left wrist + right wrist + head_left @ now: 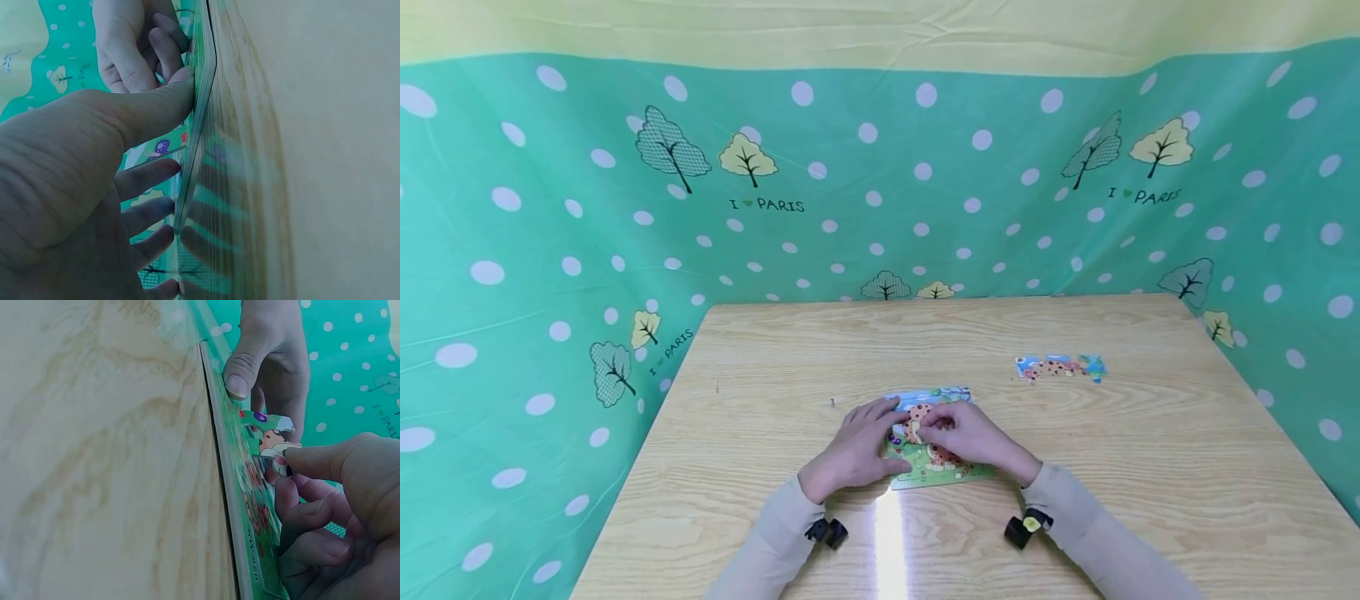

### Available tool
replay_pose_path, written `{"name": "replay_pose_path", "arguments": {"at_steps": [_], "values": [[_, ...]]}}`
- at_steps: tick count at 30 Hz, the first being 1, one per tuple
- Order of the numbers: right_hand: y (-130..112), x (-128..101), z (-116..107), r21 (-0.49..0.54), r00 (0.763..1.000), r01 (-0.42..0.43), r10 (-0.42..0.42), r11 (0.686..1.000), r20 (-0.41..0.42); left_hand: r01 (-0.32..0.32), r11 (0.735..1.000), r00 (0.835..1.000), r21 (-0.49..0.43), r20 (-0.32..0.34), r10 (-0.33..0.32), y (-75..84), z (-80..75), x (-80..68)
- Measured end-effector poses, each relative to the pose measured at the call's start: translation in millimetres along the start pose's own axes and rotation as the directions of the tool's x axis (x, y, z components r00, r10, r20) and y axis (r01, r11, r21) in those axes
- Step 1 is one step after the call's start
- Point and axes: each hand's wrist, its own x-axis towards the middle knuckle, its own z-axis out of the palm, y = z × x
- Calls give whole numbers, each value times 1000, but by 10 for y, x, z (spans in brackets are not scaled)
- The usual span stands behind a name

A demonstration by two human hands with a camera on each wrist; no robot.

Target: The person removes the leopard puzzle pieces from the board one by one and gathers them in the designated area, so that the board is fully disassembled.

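A colourful jigsaw board [936, 471] [203, 69] [240, 481] lies flat on the wooden table [1150, 467], near its front edge. My left hand [857, 446] [75, 187] rests on the board's left side. Its thumb presses the near edge and its fingers lie fairly straight on the picture. My right hand [970, 437] [350, 487] is over the board's middle with curled fingers. It pinches a small puzzle piece [275, 440] against the picture. In the right wrist view the left hand [269, 356] shows beyond the board. The left wrist view shows the right hand [134, 37] at the far end.
A joined strip of puzzle pieces [1060, 367] lies on the table to the back right, apart from the board. A green dotted curtain [880, 183] surrounds the table on three sides. Small black cameras sit at both wrists [826, 531] [1026, 527].
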Motion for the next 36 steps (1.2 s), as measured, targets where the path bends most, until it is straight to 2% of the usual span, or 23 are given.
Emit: {"name": "replay_pose_path", "arguments": {"at_steps": [10, 36], "values": [[29, -27, -28, 20, 999, 44, -44, 999, 19, -4, 1000, 1000, -3, -4, 4, 11, -8, -4], [97, -23, -58, 45, 997, 55, -57, 997, 47, 12, 1000, 1000, -17, -1, -12, 33, -30, -10]]}}
